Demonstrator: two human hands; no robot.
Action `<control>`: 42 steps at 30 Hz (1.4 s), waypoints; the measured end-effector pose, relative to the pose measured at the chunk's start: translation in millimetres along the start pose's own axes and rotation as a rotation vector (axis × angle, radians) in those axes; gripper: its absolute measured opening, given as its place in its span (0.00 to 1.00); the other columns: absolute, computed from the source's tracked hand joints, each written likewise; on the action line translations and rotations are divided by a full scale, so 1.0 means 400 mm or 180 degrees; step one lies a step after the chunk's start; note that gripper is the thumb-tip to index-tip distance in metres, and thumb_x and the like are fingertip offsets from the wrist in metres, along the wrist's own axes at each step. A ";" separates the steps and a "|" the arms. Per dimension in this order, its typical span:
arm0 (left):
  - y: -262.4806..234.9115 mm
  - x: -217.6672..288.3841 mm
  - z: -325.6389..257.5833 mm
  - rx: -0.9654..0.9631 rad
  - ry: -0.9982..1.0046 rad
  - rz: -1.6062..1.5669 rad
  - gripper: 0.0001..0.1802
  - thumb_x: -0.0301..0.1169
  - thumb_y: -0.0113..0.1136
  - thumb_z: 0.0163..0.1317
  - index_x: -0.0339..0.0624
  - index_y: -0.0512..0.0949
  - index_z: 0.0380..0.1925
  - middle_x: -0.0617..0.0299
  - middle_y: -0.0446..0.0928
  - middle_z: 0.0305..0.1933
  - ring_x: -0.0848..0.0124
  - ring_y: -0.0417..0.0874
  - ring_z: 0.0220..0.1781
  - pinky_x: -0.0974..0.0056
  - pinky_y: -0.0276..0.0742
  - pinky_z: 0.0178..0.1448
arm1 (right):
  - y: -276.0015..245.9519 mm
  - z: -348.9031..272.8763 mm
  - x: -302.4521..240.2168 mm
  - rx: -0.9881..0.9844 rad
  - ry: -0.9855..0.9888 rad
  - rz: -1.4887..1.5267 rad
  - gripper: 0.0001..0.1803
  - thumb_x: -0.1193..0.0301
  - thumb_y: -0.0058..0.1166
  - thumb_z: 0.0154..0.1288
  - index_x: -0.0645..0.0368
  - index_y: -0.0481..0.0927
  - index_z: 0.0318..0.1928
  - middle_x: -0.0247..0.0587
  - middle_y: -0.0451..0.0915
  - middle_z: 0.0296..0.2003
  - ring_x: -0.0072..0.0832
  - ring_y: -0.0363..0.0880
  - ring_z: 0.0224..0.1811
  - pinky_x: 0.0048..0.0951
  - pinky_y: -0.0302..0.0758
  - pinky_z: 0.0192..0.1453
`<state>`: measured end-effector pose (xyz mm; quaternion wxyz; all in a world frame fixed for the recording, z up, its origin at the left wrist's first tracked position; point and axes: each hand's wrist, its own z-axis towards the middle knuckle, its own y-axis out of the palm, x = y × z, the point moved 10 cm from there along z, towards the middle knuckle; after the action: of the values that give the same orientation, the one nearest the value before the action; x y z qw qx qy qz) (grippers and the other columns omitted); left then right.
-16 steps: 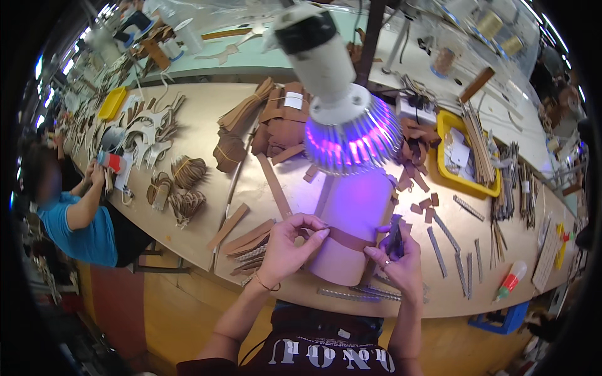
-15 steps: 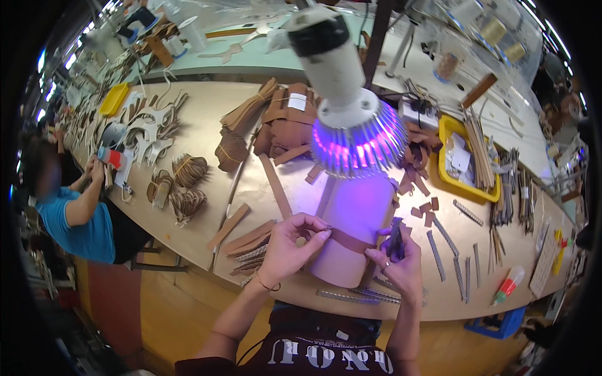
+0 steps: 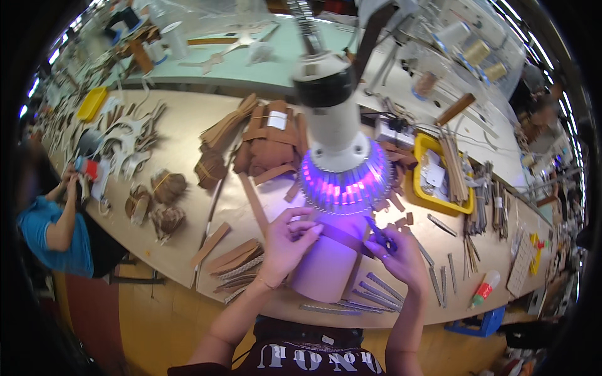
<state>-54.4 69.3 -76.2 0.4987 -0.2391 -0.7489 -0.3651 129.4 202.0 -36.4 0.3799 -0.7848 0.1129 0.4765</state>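
A tan cylinder-like form (image 3: pixel 320 276) lies on the bench under a lamp (image 3: pixel 343 172) that glows purple. Across it runs a brown leather strip (image 3: pixel 343 238). At the strip's left end my left hand (image 3: pixel 290 241) is closed, thumb and fingertips pinched together on it. My right hand (image 3: pixel 403 255) is wrapped round dark snips (image 3: pixel 384 238), whose tip points up and left beside the strip's right end. That hand's thumb lies near the strip; whether it presses on it I cannot tell.
Braided strips (image 3: pixel 382 291) and loose brown strips (image 3: pixel 235 257) flank the form. Tied brown leather bundles (image 3: pixel 269 147) lie behind. A yellow tray (image 3: pixel 433 203) stands right, near a red-labelled bottle (image 3: pixel 485 288). At left a co-worker in a blue shirt (image 3: pixel 59 229) handles another bottle.
The view has shifted. Both hands and the strip are now closer beneath the lamp. The snips have swung from upright to leaning left, toward the strip.
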 end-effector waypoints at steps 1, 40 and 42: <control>-0.003 -0.004 0.001 0.0039 0.0013 -0.0089 0.23 0.22 0.63 0.61 0.32 0.68 0.55 0.57 0.83 0.37 0.77 0.81 0.36 0.74 0.77 0.43 | -0.007 0.002 -0.010 0.0003 -0.0004 -0.0122 0.13 0.62 0.61 0.65 0.61 0.81 0.35 0.31 0.70 0.19 0.18 0.63 0.22 0.26 0.62 0.27; -0.011 0.127 0.052 -0.0016 0.0245 -0.1022 0.20 0.13 0.51 0.59 0.30 0.74 0.53 0.60 0.82 0.44 0.78 0.82 0.44 0.73 0.78 0.49 | -0.020 -0.011 -0.075 0.0606 0.0492 0.1612 0.19 0.75 0.71 0.52 0.62 0.82 0.46 0.23 0.76 0.27 0.10 0.62 0.24 0.16 0.57 0.28; -0.008 0.114 0.029 -0.0080 0.0182 -0.0659 0.18 0.14 0.56 0.59 0.30 0.74 0.51 0.59 0.82 0.44 0.77 0.82 0.45 0.73 0.78 0.50 | 0.003 -0.006 -0.070 0.0724 0.0235 0.2508 0.16 0.74 0.70 0.55 0.61 0.81 0.45 0.23 0.74 0.25 0.09 0.60 0.21 0.15 0.55 0.26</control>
<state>-80.9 76.3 -38.0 0.4765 -0.1563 -0.7504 -0.4307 115.6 194.2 -12.9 0.2483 -0.6511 0.4703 0.5415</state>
